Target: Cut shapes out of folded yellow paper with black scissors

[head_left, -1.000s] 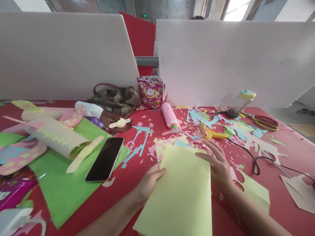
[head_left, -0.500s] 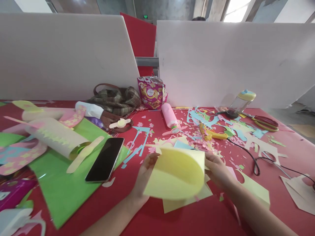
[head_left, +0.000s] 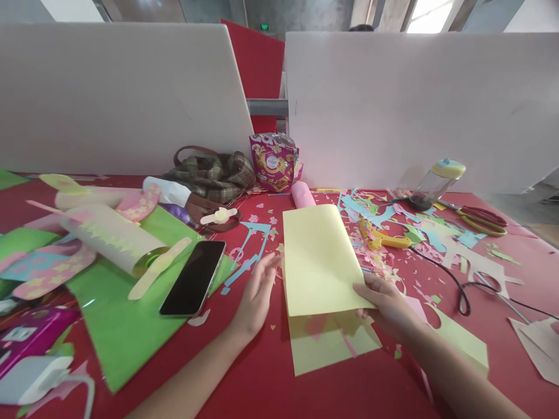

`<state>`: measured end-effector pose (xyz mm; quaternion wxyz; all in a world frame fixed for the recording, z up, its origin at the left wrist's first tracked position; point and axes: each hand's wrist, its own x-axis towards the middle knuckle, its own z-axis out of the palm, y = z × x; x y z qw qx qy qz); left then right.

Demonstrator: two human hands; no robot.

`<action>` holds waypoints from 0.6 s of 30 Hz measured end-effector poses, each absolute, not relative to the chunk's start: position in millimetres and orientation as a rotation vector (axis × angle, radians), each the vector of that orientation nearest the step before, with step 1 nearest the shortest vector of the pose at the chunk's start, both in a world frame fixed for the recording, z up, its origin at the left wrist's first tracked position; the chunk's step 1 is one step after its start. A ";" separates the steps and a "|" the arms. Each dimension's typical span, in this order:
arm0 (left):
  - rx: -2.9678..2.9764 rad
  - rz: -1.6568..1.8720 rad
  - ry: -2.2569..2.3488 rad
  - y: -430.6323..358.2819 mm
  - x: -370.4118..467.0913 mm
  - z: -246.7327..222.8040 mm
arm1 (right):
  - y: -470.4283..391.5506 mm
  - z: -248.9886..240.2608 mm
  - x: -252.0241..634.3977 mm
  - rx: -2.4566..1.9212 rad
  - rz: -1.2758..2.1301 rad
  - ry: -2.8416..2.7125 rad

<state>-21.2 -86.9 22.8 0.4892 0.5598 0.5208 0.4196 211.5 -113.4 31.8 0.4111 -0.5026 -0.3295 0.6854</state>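
A folded sheet of pale yellow paper [head_left: 321, 262] is held up over the table, its curved fold at the upper right. My right hand [head_left: 384, 299] pinches its lower right corner between thumb and fingers. To the left of the sheet, my left hand [head_left: 259, 294] is off the paper, with its fingers stretched out close to the left edge. Beneath the folded sheet, another yellow sheet [head_left: 323, 355] lies on the red table, with a pink scrap on it.
A phone [head_left: 193, 279] lies on green paper [head_left: 113, 337] at the left, beside a decorated paper tube [head_left: 116, 235]. Rightward are a yellow glue gun [head_left: 384, 237] with a black cord, scissors [head_left: 480, 220], a bottle [head_left: 437, 185] and many paper scraps. A snack bag [head_left: 274, 163] stands behind.
The yellow paper has turned from a bulging loop to a flatter, upright folded sheet. My left hand has let go of it, while my right hand has shifted to its lower right corner.
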 end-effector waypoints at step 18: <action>1.894 0.007 2.442 -40.9 -117.0 51.3 | -112.4 31.7 209.2 -1.327 1.706 -0.868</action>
